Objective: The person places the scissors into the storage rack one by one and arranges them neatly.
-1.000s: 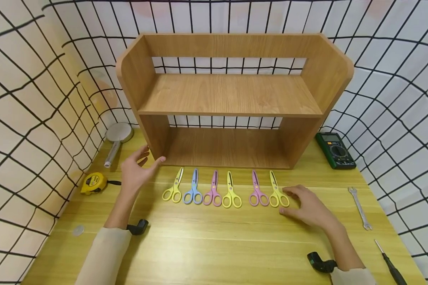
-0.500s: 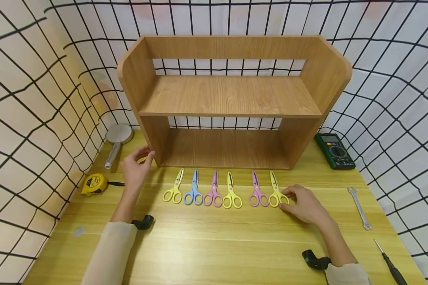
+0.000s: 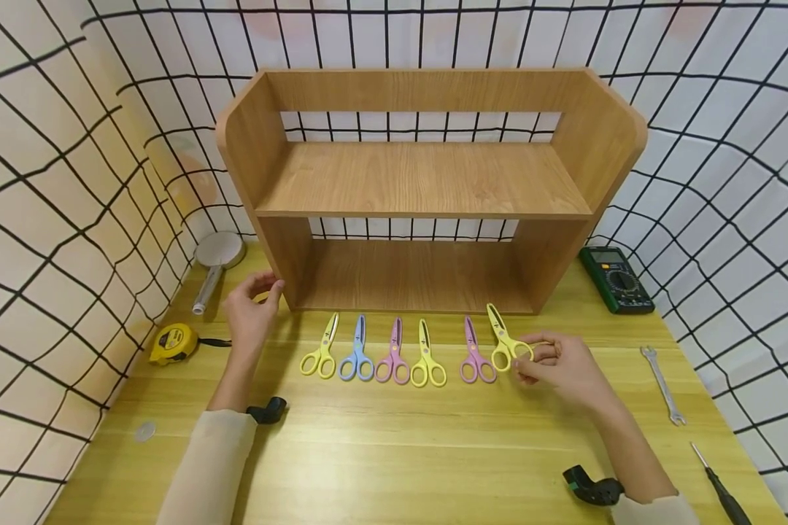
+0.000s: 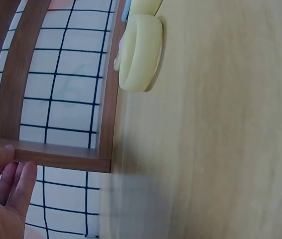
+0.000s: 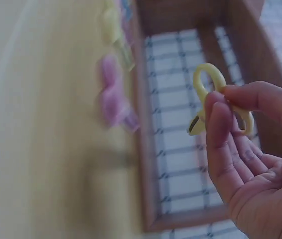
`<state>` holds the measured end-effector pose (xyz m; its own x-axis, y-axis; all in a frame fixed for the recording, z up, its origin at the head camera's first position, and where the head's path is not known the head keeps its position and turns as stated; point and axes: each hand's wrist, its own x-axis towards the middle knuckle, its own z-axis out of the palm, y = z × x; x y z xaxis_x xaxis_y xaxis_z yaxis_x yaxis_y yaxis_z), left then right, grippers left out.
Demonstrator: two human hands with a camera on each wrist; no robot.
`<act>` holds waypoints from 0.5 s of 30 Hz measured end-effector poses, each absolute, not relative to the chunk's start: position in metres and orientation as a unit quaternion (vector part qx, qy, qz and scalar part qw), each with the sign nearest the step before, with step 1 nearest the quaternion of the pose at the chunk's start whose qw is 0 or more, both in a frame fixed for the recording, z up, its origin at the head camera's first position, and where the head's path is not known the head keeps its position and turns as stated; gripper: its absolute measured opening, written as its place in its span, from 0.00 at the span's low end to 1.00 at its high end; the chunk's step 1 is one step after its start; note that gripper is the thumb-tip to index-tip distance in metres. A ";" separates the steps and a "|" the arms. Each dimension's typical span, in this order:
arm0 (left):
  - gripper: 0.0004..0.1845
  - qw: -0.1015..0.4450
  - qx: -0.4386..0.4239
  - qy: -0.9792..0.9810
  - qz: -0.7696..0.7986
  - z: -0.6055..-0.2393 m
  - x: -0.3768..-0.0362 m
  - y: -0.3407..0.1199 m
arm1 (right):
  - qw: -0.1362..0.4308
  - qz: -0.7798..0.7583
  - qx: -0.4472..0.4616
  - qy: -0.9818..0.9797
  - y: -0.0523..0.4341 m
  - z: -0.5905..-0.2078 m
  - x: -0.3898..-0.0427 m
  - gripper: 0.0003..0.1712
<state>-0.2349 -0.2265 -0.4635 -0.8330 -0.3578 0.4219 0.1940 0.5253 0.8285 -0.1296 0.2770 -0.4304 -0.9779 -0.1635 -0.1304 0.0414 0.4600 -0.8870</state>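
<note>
My right hand [image 3: 565, 364] pinches the rightmost yellow scissors [image 3: 504, 338] by one handle loop, blades pointing towards the shelf. In the right wrist view these scissors [image 5: 197, 82] are raised above the table, between thumb and fingers. To their left, a row of scissors lies on the table: pink scissors [image 3: 470, 350], yellow scissors [image 3: 424, 350], more pink scissors [image 3: 394, 350], blue scissors [image 3: 360, 348] and yellow scissors [image 3: 327, 345]. Beside the wooden shelf's [image 3: 427, 179] left panel, my left hand [image 3: 248, 310] holds nothing, its thumb tip at the panel's edge [image 4: 66, 159].
On the left are a showerhead-like tool [image 3: 219, 251], a yellow tape measure [image 3: 173, 343] and a clear disc [image 3: 145, 431]. A green multimeter [image 3: 617, 280], a wrench [image 3: 662, 384] and a screwdriver [image 3: 722, 485] lie on the right. Grid-patterned cloth [image 3: 729, 168] surrounds the table.
My right hand has taken hold of the rightmost yellow scissors and lifted them, tilting the blades leftward. My left thumb has drawn back from the shelf's front to the panel's outer side.
</note>
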 end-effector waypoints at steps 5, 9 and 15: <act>0.12 0.282 0.049 -0.820 -0.496 -0.465 -0.234 -0.225 | 0.102 -0.548 -0.070 0.827 0.254 -0.393 -0.125 0.30; 0.13 0.278 0.049 -0.816 -0.504 -0.465 -0.234 -0.225 | 0.073 -0.568 -0.116 0.812 0.228 -0.358 -0.128 0.24; 0.13 0.277 0.053 -0.814 -0.507 -0.465 -0.235 -0.225 | 0.031 -0.599 -0.151 0.786 0.183 -0.311 -0.159 0.23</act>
<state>-0.2345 -0.2250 -0.4651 -0.8413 -0.3666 0.3972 0.1951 0.4794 0.8556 -0.1588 0.1832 -0.3105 -0.9527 -0.2740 0.1313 -0.1994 0.2377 -0.9507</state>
